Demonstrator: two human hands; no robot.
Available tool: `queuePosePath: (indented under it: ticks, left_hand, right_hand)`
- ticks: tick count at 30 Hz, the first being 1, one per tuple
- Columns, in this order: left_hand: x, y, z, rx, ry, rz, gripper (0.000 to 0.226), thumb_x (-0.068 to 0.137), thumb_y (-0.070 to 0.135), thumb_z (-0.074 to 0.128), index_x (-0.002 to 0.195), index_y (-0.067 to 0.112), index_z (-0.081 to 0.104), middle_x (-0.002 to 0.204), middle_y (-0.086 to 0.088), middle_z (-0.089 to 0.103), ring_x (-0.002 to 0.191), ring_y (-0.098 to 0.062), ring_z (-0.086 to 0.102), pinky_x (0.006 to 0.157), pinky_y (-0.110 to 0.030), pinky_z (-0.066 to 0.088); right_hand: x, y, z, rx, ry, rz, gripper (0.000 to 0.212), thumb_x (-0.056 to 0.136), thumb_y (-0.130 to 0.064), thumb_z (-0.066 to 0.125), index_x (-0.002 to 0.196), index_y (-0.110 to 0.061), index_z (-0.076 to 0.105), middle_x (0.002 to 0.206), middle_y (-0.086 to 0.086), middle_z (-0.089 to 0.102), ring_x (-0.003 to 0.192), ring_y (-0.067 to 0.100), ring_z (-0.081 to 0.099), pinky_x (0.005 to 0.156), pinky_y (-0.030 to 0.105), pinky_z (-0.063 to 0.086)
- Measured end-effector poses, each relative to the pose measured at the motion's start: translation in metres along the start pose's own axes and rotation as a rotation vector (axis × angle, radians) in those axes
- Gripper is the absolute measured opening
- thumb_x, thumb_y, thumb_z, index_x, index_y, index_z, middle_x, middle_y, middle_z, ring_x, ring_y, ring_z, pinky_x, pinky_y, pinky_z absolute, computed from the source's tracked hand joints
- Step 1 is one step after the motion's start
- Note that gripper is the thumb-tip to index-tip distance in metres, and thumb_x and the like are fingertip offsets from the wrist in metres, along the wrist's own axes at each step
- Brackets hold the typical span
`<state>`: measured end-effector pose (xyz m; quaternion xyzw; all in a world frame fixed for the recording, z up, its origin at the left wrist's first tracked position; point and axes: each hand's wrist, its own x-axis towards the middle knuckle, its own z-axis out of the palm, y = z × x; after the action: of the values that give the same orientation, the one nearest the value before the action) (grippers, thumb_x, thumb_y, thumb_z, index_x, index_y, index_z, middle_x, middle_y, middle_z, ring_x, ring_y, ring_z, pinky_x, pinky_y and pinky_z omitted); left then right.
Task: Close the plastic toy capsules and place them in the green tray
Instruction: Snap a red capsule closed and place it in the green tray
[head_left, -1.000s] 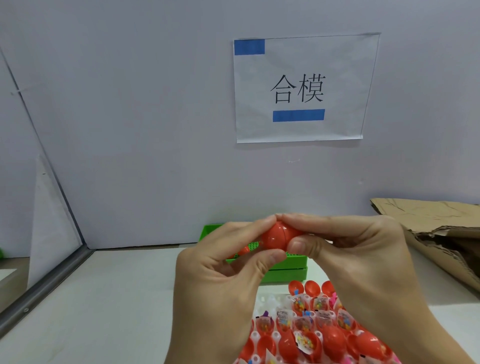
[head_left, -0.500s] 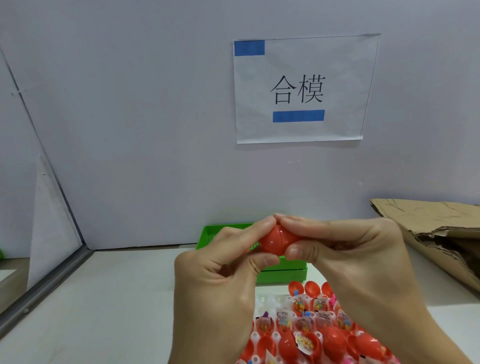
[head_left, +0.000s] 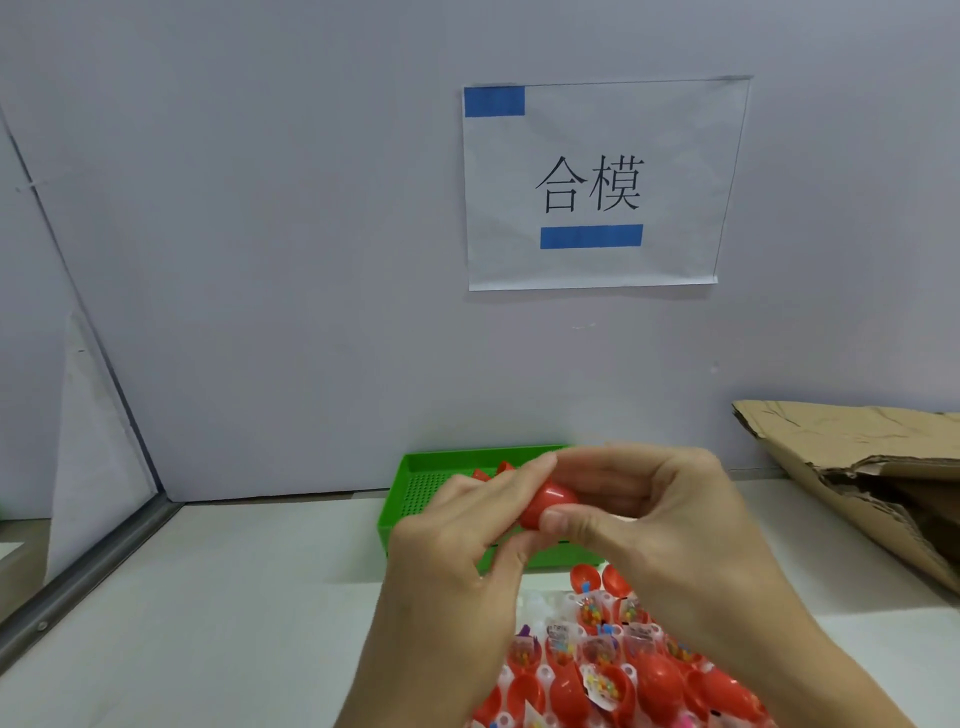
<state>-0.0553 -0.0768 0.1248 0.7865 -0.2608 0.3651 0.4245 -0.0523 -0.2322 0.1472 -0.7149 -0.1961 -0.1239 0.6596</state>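
A red plastic capsule (head_left: 549, 503) is pinched between both hands in front of me, above the near edge of the green tray (head_left: 415, 470). My left hand (head_left: 457, 545) grips its left side with thumb and forefinger. My right hand (head_left: 654, 519) holds the right side, thumb underneath and fingers on top. The green tray stands against the back wall with a few red capsules (head_left: 491, 470) inside, mostly hidden by my hands. A heap of open red capsule halves with small packets of coloured toys (head_left: 613, 670) lies on the table below my hands.
A torn cardboard box (head_left: 857, 467) lies at the right. The white table (head_left: 234, 597) runs left to a metal rail (head_left: 88, 571). A paper sign (head_left: 592, 182) hangs on the back wall.
The capsule has tilted and shifted slightly right in my fingers, and more of the tray's left side shows now. Both hands stay pressed on it.
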Motion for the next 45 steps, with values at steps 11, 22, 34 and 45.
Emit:
queuePosePath:
  ticks: [11, 22, 34, 45]
  left_hand:
    - [-0.001, -0.003, 0.001, 0.061, 0.115, 0.041, 0.041, 0.081, -0.001, 0.063, 0.118, 0.015, 0.069, 0.109, 0.012, 0.068, 0.1, 0.005, 0.064, 0.084, -0.002, 0.046]
    - [-0.003, 0.002, -0.002, -0.039, -0.02, -0.141, 0.06, 0.088, -0.001, 0.064, 0.13, 0.04, 0.054, 0.143, 0.024, 0.044, 0.134, 0.019, 0.026, 0.101, 0.005, 0.024]
    - [0.002, 0.012, -0.008, 0.082, 0.008, -0.139, 0.067, 0.076, 0.038, 0.067, 0.133, 0.063, 0.04, 0.136, 0.049, 0.034, 0.121, -0.016, 0.058, 0.106, -0.047, 0.039]
    - [0.005, -0.002, -0.018, 0.068, 0.053, -0.235, 0.041, 0.082, 0.055, 0.055, 0.123, 0.053, 0.057, 0.118, 0.047, 0.051, 0.114, 0.003, 0.059, 0.099, -0.009, 0.043]
  right_hand:
    - [0.002, 0.011, -0.001, 0.478, -0.137, 0.238, 0.03, 0.079, -0.024, 0.076, 0.102, -0.005, 0.075, 0.105, 0.017, 0.073, 0.1, 0.03, 0.072, 0.082, 0.036, 0.059]
    - [0.013, 0.007, 0.0, 0.513, -0.163, 0.225, 0.028, 0.072, -0.014, 0.08, 0.098, -0.004, 0.077, 0.102, 0.019, 0.075, 0.1, 0.03, 0.072, 0.086, 0.03, 0.058]
    - [0.097, 0.067, -0.206, -0.872, 0.475, 0.488, 0.01, 0.082, -0.015, 0.067, 0.088, -0.012, 0.074, 0.082, 0.005, 0.071, 0.08, 0.025, 0.061, 0.065, 0.023, 0.051]
    - [0.115, 0.122, -0.302, -1.128, 0.431, 0.592, 0.053, 0.068, -0.028, 0.091, 0.111, -0.012, 0.064, 0.109, 0.025, 0.067, 0.096, 0.041, 0.065, 0.087, 0.053, 0.054]
